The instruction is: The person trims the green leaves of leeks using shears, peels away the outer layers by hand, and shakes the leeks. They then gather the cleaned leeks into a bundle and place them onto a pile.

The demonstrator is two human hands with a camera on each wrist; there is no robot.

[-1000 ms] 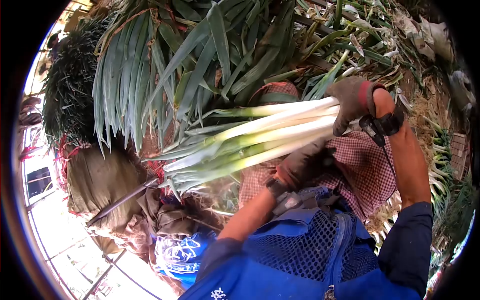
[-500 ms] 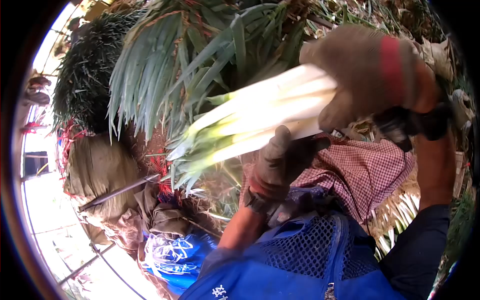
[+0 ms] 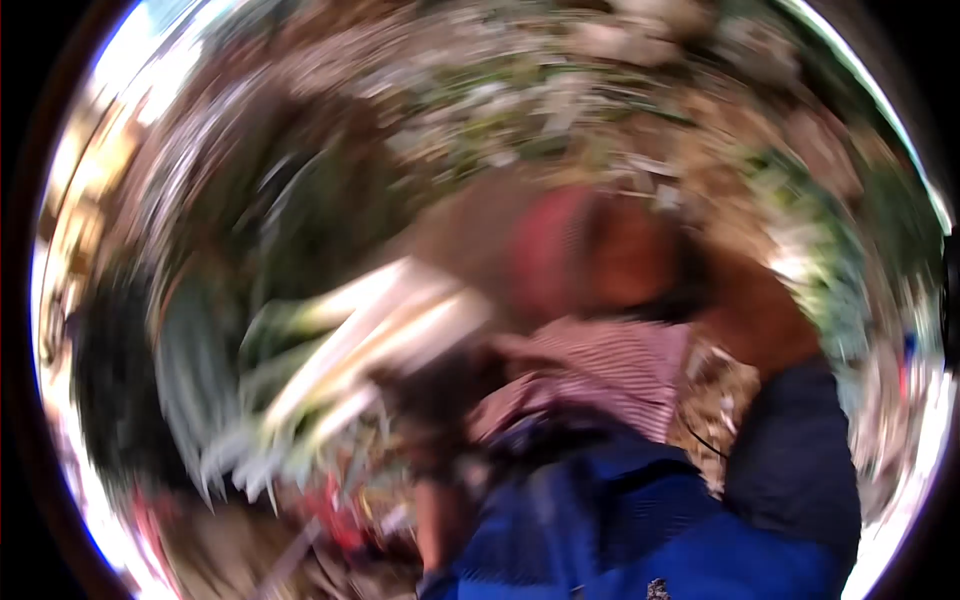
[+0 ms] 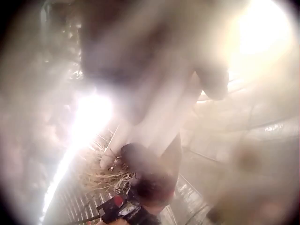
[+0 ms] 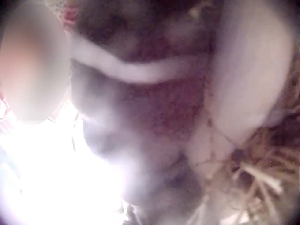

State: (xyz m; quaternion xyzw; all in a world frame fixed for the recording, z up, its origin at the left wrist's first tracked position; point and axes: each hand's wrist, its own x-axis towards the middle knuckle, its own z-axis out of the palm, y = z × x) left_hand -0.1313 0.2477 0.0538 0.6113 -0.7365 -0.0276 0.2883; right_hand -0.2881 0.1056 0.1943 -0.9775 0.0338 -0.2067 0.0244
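A bunch of leeks (image 3: 365,325) lies slanted across the front of the body, white ends to the right and green leaves down to the left. My gloved right hand (image 3: 490,240) grips the white ends from above. In the right wrist view its dark glove (image 5: 145,112) lies against a thick white stalk (image 5: 253,65), with stringy roots (image 5: 262,183) below. Under the stalks, my gloved left hand (image 3: 435,395) holds the bunch from the near side; blur hides its fingers in the head view. The left wrist view is hazy, with pale stalks (image 4: 164,112) between both gloves.
A checked cloth (image 3: 600,365) covers the lap. Large leek leaves (image 3: 195,370) hang at the left, beside a dark green heap (image 3: 115,380). More leeks (image 3: 810,250) lie at the right, and loose plant scraps (image 3: 560,100) cover the ground ahead.
The head view has swung to the right and blurred. In it both hands and the leeks now sit further left and lower. The right hand stays on the white ends.
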